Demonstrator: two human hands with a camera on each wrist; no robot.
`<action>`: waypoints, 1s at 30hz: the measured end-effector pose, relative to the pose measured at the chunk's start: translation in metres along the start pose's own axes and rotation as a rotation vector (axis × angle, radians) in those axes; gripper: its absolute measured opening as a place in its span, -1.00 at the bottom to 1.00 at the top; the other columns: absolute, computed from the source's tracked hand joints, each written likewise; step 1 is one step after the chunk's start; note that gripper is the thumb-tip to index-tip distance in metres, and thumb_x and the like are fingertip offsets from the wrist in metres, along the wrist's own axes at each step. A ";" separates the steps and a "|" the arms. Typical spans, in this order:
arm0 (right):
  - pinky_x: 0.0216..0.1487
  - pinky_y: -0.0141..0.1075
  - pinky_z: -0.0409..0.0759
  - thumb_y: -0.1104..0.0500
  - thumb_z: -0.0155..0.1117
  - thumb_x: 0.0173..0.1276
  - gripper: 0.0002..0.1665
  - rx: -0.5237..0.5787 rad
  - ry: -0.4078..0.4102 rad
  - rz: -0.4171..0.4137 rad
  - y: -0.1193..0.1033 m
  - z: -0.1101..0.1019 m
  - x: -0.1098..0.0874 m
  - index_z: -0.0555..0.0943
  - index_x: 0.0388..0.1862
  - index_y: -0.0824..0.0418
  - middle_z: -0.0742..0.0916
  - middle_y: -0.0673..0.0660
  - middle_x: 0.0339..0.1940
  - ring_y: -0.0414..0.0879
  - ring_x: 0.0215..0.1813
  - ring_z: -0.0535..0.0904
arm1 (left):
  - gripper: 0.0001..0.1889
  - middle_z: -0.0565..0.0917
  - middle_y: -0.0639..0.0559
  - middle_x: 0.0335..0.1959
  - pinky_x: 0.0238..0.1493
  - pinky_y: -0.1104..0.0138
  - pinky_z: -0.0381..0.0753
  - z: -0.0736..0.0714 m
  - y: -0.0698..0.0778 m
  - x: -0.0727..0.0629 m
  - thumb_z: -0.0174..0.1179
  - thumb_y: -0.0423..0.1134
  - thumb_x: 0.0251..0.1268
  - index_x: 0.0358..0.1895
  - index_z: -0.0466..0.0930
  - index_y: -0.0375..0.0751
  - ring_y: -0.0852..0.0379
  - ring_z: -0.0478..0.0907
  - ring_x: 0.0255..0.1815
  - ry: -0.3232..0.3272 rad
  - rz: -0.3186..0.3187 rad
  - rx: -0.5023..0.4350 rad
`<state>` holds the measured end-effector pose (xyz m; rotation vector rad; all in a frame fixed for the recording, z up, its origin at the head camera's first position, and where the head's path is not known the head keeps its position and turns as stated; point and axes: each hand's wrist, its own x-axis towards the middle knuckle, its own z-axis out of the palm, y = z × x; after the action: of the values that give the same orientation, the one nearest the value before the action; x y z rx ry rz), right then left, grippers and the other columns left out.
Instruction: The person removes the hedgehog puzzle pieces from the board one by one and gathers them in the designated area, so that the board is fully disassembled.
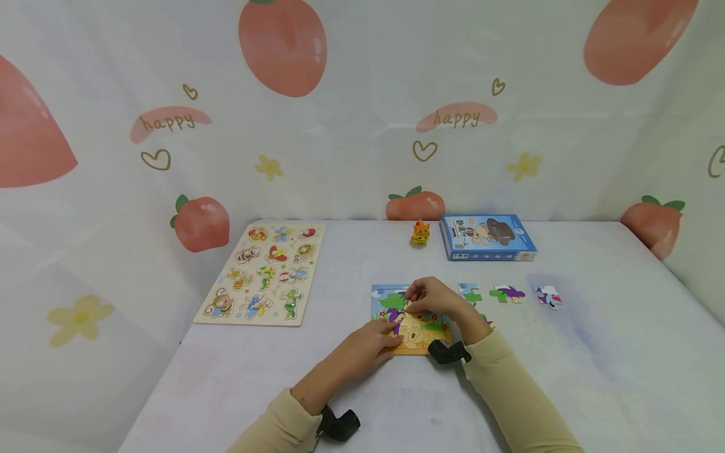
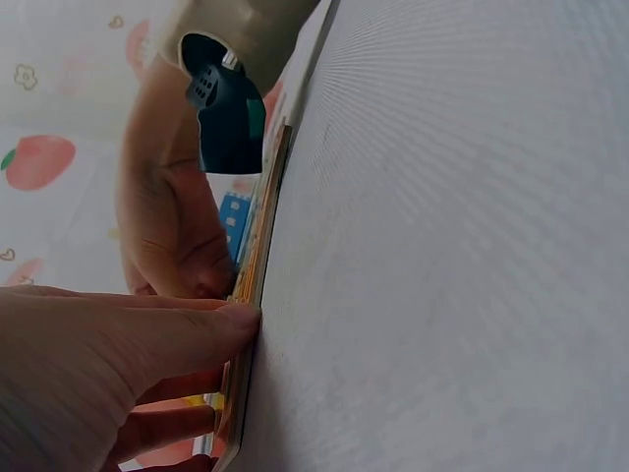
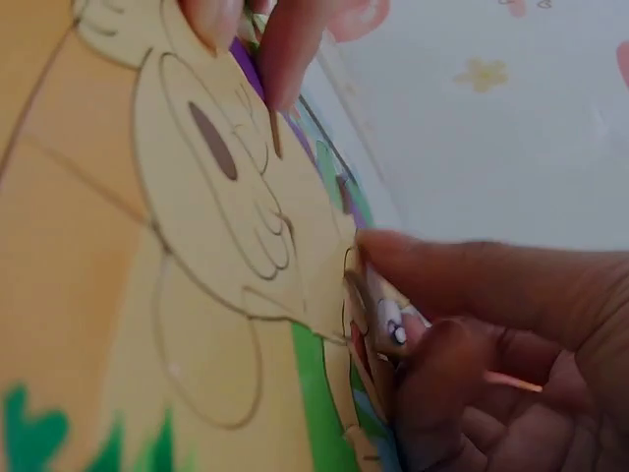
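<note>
A jigsaw puzzle board (image 1: pixel 418 337) with a cartoon animal picture lies on the table before me. My left hand (image 1: pixel 365 346) is at its near left corner; in the left wrist view, the thumb (image 2: pixel 221 329) touches the board's edge and straight fingers reach over its face. Over the board's upper middle, my right hand (image 1: pixel 436 299) pinches a puzzle piece (image 3: pixel 391 324) between thumb and fingers. That piece shows a cartoon eye and is tilted against the picture in the right wrist view. My fingers hide part of the piece.
Loose puzzle pieces (image 1: pixel 507 293) lie right of the board, some partly behind the right wrist. A wooden picture board (image 1: pixel 283 277) with cartoon animals is at the left. At the back stand a small orange-and-yellow toy (image 1: pixel 420 233) and a blue box (image 1: pixel 488 236).
</note>
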<state>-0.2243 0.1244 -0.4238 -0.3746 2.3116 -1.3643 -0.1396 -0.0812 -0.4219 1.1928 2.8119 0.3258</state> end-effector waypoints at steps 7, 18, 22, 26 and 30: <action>-0.43 -0.38 0.51 0.32 0.26 0.22 -0.74 0.060 -0.042 -0.038 0.003 -0.003 -0.002 0.45 -0.15 0.39 0.57 0.04 -0.51 -0.18 -0.47 0.51 | -0.67 0.54 -0.08 0.16 0.23 0.26 0.45 0.000 0.001 -0.001 0.10 -0.16 0.34 0.12 0.57 -0.07 0.04 0.44 0.21 0.004 0.001 0.025; -0.52 -0.38 0.44 0.26 0.21 0.29 -0.70 0.079 -0.052 0.000 0.006 -0.002 -0.006 0.43 -0.03 0.32 0.61 0.01 -0.51 -0.17 -0.57 0.40 | -0.66 0.51 -0.08 0.21 0.28 0.24 0.41 0.003 0.000 0.000 0.09 -0.14 0.34 0.15 0.55 -0.05 0.03 0.40 0.27 -0.025 -0.028 0.030; -0.52 -0.36 0.46 0.28 0.20 0.29 -0.68 0.083 -0.029 -0.021 0.005 -0.008 -0.012 0.44 -0.01 0.34 0.61 0.02 -0.53 -0.16 -0.59 0.40 | -0.67 0.52 -0.08 0.19 0.26 0.24 0.43 0.003 0.000 0.000 0.10 -0.14 0.33 0.13 0.57 -0.04 0.03 0.41 0.25 -0.012 -0.021 0.049; -0.48 -0.35 0.48 0.27 0.21 0.28 -0.65 0.065 -0.016 -0.026 0.007 -0.018 -0.020 0.44 0.01 0.36 0.61 0.03 -0.52 -0.16 -0.56 0.42 | -0.67 0.51 -0.08 0.20 0.26 0.24 0.43 0.003 0.000 0.000 0.09 -0.14 0.34 0.14 0.56 -0.04 0.02 0.41 0.26 -0.015 -0.016 0.052; -0.47 -0.37 0.45 0.26 0.21 0.29 -0.63 0.046 -0.004 -0.013 0.011 -0.030 -0.030 0.44 0.04 0.35 0.62 0.04 -0.47 -0.16 -0.53 0.40 | -0.67 0.50 -0.09 0.22 0.28 0.23 0.41 0.002 0.001 0.000 0.08 -0.15 0.35 0.14 0.56 -0.04 0.01 0.40 0.27 -0.017 -0.019 0.047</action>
<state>-0.2132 0.1659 -0.4143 -0.3779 2.2745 -1.4191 -0.1384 -0.0801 -0.4240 1.1713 2.8297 0.2483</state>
